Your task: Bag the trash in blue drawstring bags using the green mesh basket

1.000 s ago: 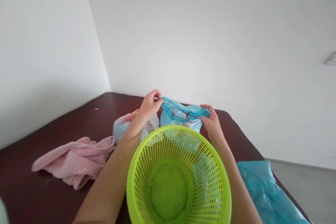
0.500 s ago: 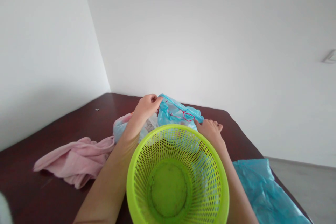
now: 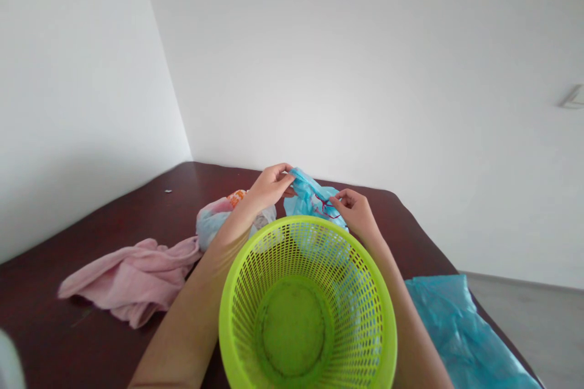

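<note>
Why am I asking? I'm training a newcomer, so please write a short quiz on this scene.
1. True or false: the pink cloth lies inside the lime-green plastic basket.
2. Which is nearer the pink cloth: the left hand or the right hand?
3. What colour is the cord on the blue plastic bag that both hands grip?

Key:
1. False; it lies on the dark table.
2. The left hand.
3. Pink.

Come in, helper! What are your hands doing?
Left hand and right hand pinching crumpled blue plastic bag. Lime-green plastic mesh basket in front.
</note>
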`<state>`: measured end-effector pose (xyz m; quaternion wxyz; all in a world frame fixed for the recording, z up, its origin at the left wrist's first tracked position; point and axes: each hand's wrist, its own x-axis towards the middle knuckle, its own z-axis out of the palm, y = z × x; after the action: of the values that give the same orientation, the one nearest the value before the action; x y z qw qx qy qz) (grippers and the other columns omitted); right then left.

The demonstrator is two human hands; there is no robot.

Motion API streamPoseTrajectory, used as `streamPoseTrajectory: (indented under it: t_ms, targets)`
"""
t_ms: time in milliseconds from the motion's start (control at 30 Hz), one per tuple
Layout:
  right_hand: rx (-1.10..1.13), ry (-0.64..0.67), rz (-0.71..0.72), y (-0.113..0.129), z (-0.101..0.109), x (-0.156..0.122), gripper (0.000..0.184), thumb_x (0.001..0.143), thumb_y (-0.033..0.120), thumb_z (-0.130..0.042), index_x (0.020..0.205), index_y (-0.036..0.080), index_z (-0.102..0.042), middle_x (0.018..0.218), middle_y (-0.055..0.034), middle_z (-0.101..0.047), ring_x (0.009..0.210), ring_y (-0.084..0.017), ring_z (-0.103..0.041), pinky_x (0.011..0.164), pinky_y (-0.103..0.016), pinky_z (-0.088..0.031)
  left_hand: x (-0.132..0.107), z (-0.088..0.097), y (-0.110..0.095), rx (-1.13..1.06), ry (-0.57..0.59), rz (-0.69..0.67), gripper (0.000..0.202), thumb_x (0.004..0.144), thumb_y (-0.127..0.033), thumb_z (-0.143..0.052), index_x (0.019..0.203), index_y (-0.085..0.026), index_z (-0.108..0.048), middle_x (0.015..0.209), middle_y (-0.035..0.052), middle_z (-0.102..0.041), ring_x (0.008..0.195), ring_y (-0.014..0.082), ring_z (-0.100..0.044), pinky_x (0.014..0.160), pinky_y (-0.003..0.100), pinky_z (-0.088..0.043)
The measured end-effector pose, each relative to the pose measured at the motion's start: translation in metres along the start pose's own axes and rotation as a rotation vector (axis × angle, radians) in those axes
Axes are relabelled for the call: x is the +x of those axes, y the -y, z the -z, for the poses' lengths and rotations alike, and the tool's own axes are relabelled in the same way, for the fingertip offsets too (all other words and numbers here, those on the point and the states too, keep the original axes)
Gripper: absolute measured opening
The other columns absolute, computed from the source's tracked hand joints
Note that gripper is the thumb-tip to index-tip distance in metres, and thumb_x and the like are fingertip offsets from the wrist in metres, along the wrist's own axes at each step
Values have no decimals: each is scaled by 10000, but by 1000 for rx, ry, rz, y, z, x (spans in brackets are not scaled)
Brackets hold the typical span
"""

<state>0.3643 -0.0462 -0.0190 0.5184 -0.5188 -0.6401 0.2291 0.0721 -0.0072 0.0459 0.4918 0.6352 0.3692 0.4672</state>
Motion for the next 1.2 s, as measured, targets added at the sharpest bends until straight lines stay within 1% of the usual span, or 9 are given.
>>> streamPoseTrajectory:
  t_ms: [133,267,367,567,667,800,900,1067,1200]
  targets:
    - [20,62,-1,0,-1,-2,431,929,639,-900,1105,245,-883,631,71,-515,605,-167,-413,608,-334,-295,-5,-2,0,-42,57,-39,252,1121,-452,-848,1193,-235,-741,951,61,-857,884,210,-860,839,342,-723]
    - [43,81,10,4,-6,-1,425,913,661,-896,856,241,-869,593,55,-486,592,-155,-376,605,-339,-256,-8,-3,-1,-98,104,-37,257,1097,-410,-846,1209,-239,-690,1045,59,-844,864,182,-806,809,314,-685]
    - [116,-70,31,9,-4,1,449,933,669,-873,810,241,-818,646,28,-576,622,-164,-442,613,-338,-310,-6,1,1,-67,151,-43,226,1119,-368,-776,1249,-249,-634,1034,37,-812,825,162,-755,792,303,-633]
    - [280,-443,82,32,18,-5,439,992,576,-856,770,259,-649,689,56,-502,659,-146,-408,621,-320,-315,-1,20,4,604,-74,-368,246,1025,-45,-563,912,-255,-505,870,1,-641,813,192,-616,798,345,-481]
    - [421,-429,26,46,25,-10,477,981,585,-898,770,267,-613,652,76,-435,605,-131,-334,568,-317,-243,-5,20,-2,767,-56,-437,309,952,29,-495,846,-230,-625,983,54,-680,937,226,-659,920,398,-519]
    - [439,-251,-23,60,25,-14,581,933,696,-969,753,266,-622,620,69,-462,557,-118,-330,533,-312,-229,-14,10,-16,686,-46,-491,333,1052,-53,-505,981,-233,-775,1062,59,-748,956,218,-692,948,400,-552]
    - [420,-185,-21,65,18,-15,627,924,776,-966,743,262,-655,615,44,-539,554,-125,-397,535,-308,-295,-21,2,-20,576,120,-497,261,1109,-170,-581,1043,-242,-822,1085,51,-824,968,208,-739,941,380,-582]
    - [392,-98,-14,69,8,-19,592,939,787,-954,781,246,-774,699,-7,-696,625,-152,-547,618,-318,-448,-23,-6,-11,532,444,-300,388,1112,-541,-812,1403,-291,-868,1464,77,-883,1314,301,-831,1179,469,-631]
    - [413,-71,-54,68,8,-19,561,908,797,-966,875,255,-826,744,-11,-724,637,-177,-558,603,-336,-446,-21,-4,0,522,431,-206,555,1044,-630,-879,1476,-281,-871,1546,125,-863,1366,383,-835,1222,535,-648]
